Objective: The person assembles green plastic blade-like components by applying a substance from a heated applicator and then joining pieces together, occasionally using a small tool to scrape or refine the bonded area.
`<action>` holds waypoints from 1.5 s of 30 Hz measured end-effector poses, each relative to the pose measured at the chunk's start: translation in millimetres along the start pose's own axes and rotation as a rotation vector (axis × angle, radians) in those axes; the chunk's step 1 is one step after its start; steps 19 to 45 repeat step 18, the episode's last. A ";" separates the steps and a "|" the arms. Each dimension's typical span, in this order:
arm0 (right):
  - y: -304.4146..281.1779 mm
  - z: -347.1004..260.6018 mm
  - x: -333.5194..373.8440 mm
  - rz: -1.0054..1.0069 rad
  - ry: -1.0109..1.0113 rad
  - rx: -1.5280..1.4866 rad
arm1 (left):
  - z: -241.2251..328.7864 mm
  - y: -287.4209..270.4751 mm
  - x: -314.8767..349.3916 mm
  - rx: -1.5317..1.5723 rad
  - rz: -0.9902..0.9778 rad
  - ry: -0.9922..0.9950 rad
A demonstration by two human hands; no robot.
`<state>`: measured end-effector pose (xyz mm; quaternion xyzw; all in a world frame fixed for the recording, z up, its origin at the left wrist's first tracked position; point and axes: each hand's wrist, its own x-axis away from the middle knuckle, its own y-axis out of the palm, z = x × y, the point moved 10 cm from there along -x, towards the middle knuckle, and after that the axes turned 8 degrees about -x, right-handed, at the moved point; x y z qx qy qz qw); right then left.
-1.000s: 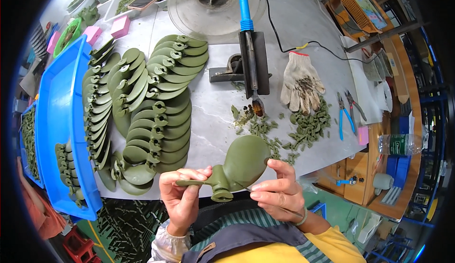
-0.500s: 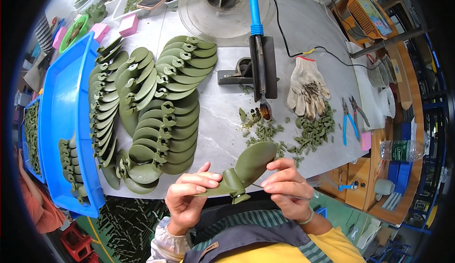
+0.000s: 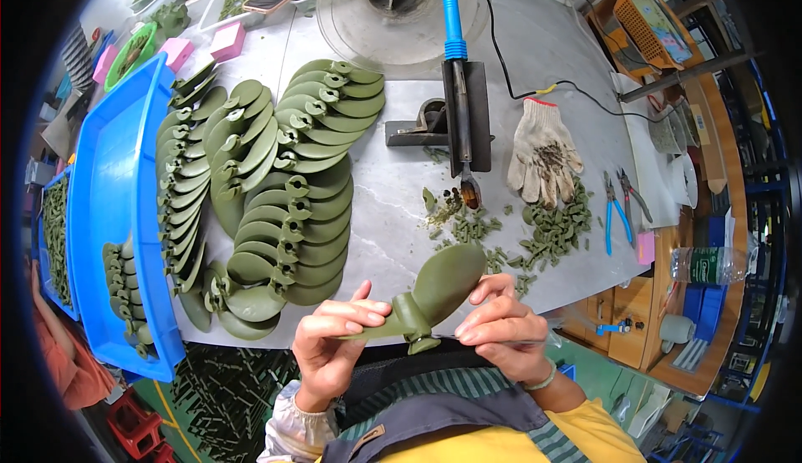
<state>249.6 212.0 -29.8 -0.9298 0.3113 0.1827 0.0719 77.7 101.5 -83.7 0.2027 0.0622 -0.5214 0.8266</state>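
Observation:
At the table's front edge, my left hand (image 3: 328,348) grips a dark green two-bladed plastic propeller (image 3: 449,288) by one blade. Its other blade points up and to the right, and the hub faces me. In the fingers of my right hand (image 3: 511,334) is a thin dark metal tool (image 3: 445,337) whose tip meets the lower end of the hub; its exact kind does not show. Left of my hands, overlapping rows of similar green propellers (image 3: 322,250) cover the table.
A blue tray (image 3: 117,179) with more propellers stands at the left. Beyond my hands are a blue-handled soldering iron (image 3: 452,25) on a black stand, green plastic scraps (image 3: 555,237), a stained work glove (image 3: 543,150) and blue-handled pliers (image 3: 616,222). A large round clear disc (image 3: 342,25) lies farther back.
The propeller has tilted slightly and shifted a little left. My right hand has moved slightly left, bringing the thin tool's tip against the hub's lower end.

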 end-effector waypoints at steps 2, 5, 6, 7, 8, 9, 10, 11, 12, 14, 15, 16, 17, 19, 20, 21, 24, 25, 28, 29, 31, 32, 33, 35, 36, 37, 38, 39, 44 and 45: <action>-10.8 11.6 6.5 0.138 0.050 -0.097 | -10.1 -3.0 0.1 -0.024 0.042 -0.124; -26.0 17.2 11.4 0.343 0.065 -0.111 | -35.8 -11.3 13.6 0.060 0.212 -0.544; -30.1 16.5 12.1 0.381 0.063 -0.097 | -42.5 -8.9 17.0 0.130 0.276 -0.704; -31.0 17.3 12.3 0.374 0.067 -0.104 | -46.5 -8.6 19.9 0.151 0.263 -0.723; -30.9 14.8 12.0 0.344 0.051 -0.050 | -44.7 -10.6 19.9 0.148 0.274 -0.723; -30.2 11.4 12.0 0.316 0.035 0.008 | -45.2 -6.7 21.1 0.179 0.251 -0.772; -30.3 10.4 10.9 0.311 0.040 0.003 | -46.5 -2.8 23.7 0.211 0.228 -0.820; -23.0 7.1 6.0 0.232 0.040 0.072 | -45.9 -3.7 24.8 0.203 0.232 -0.816; -15.6 4.0 1.4 0.151 0.039 0.140 | -44.5 -4.7 25.6 0.201 0.240 -0.816; -11.1 -0.2 -1.6 0.124 0.033 0.139 | -40.4 -5.6 29.6 0.187 0.223 -0.861; -14.4 -2.9 0.6 0.164 0.010 0.118 | -34.6 -6.3 28.8 0.155 0.167 -0.872; -18.4 -5.2 3.7 0.203 -0.012 0.095 | -27.8 -9.5 29.2 0.121 0.112 -0.882; -24.7 -8.1 8.3 0.229 -0.036 0.074 | -17.8 -19.6 30.7 -0.013 0.044 -0.842; -28.8 -8.6 14.6 0.264 -0.045 0.012 | 0.4 -33.5 27.5 -0.198 -0.042 -0.775; -28.8 -8.6 14.6 0.264 -0.045 0.012 | 0.4 -33.5 27.5 -0.198 -0.042 -0.775; -28.8 -8.6 14.6 0.264 -0.045 0.012 | 0.4 -33.5 27.5 -0.198 -0.042 -0.775; -28.8 -8.6 14.6 0.264 -0.045 0.012 | 0.4 -33.5 27.5 -0.198 -0.042 -0.775; -28.8 -8.6 14.6 0.264 -0.045 0.012 | 0.4 -33.5 27.5 -0.198 -0.042 -0.775; -28.8 -8.6 14.6 0.264 -0.045 0.012 | 0.4 -33.5 27.5 -0.198 -0.042 -0.775; -28.8 -8.6 14.6 0.264 -0.045 0.012 | 0.4 -33.5 27.5 -0.198 -0.042 -0.775; -28.8 -8.6 14.6 0.264 -0.045 0.012 | 0.4 -33.5 27.5 -0.198 -0.042 -0.775; -28.8 -8.6 14.6 0.264 -0.045 0.012 | 0.4 -33.5 27.5 -0.198 -0.042 -0.775; -28.8 -8.6 14.6 0.264 -0.045 0.012 | 0.4 -33.5 27.5 -0.198 -0.042 -0.775; -28.8 -8.6 14.6 0.264 -0.045 0.012 | 0.4 -33.5 27.5 -0.198 -0.042 -0.775; -28.8 -8.6 14.6 0.264 -0.045 0.012 | 0.4 -33.5 27.5 -0.198 -0.042 -0.775; -28.8 -8.6 14.6 0.264 -0.045 0.012 | 0.4 -33.5 27.5 -0.198 -0.042 -0.775; -28.8 -8.6 14.6 0.264 -0.045 0.012 | 0.4 -33.5 27.5 -0.198 -0.042 -0.775; -28.8 -8.6 14.6 0.264 -0.045 0.012 | 0.4 -33.5 27.5 -0.198 -0.042 -0.775; -28.8 -8.6 14.6 0.264 -0.045 0.012 | 0.4 -33.5 27.5 -0.198 -0.042 -0.775; -28.8 -8.6 14.6 0.264 -0.045 0.012 | 0.4 -33.5 27.5 -0.198 -0.042 -0.775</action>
